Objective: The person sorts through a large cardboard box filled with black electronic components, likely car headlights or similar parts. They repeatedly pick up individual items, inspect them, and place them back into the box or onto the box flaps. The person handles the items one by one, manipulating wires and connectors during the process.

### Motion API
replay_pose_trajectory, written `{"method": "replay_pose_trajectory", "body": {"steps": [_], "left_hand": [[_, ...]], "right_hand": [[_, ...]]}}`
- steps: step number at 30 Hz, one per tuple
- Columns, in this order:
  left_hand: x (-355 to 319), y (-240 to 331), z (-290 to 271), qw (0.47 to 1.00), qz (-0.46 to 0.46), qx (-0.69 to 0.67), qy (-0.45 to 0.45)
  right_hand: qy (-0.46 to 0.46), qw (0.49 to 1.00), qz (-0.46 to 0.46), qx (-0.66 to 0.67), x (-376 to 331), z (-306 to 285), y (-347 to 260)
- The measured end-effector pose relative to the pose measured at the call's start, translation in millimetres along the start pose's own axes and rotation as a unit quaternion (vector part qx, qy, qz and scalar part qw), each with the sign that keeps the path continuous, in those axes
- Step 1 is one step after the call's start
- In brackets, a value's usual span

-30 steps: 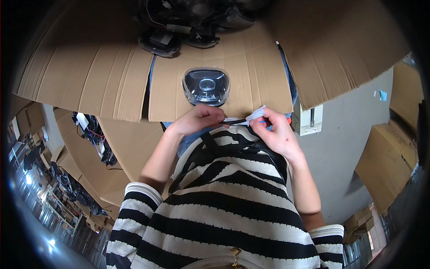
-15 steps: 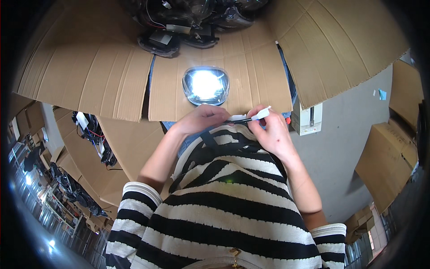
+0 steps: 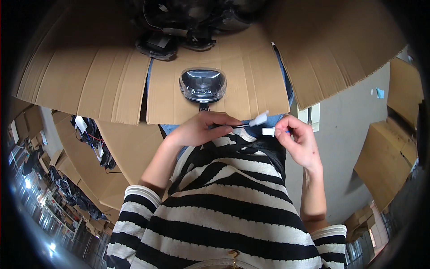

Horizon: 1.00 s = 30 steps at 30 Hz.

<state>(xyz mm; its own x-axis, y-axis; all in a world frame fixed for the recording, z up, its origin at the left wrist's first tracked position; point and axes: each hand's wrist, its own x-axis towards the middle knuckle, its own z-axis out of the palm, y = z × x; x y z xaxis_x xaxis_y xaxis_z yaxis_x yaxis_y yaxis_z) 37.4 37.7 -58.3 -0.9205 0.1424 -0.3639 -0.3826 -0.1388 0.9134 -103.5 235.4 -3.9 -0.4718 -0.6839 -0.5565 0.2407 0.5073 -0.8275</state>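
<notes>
Your left hand [image 3: 197, 130] is pinching a thin cable ending in a white connector [image 3: 259, 119], grip closed on it. Your right hand [image 3: 298, 141] is holding a second white connector [image 3: 268, 132] at 4 o'clock of the first, just apart. Both are hovering past the near edge of the cardboard flap [image 3: 242, 85]. The clear-lensed lamp [image 3: 203, 84] is sitting at 12 o'clock, with bare cardboard around it.

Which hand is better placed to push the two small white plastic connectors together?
Probably the right hand: it pinches one white connector just below the other, held on its wire by the left hand.
</notes>
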Motion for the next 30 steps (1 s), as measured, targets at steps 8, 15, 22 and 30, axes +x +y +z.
{"method": "replay_pose_trajectory", "body": {"steps": [8,15,22,30], "left_hand": [[-1,5,10,0.996,0.049,0.058,0.051],[-3,11,9,0.99,0.019,0.126,0.067],[-5,8,16,0.969,0.049,0.214,0.111],[-49,24,2,0.954,0.066,0.136,0.259]], "right_hand": [[-0.026,0.995,0.005,0.096,-6,0,-6],[-0.014,0.999,-0.001,0.048,-5,1,-5],[0.046,0.987,-0.014,-0.15,-6,11,-3],[0.052,0.998,0.015,0.037,-3,-2,-4]]}}
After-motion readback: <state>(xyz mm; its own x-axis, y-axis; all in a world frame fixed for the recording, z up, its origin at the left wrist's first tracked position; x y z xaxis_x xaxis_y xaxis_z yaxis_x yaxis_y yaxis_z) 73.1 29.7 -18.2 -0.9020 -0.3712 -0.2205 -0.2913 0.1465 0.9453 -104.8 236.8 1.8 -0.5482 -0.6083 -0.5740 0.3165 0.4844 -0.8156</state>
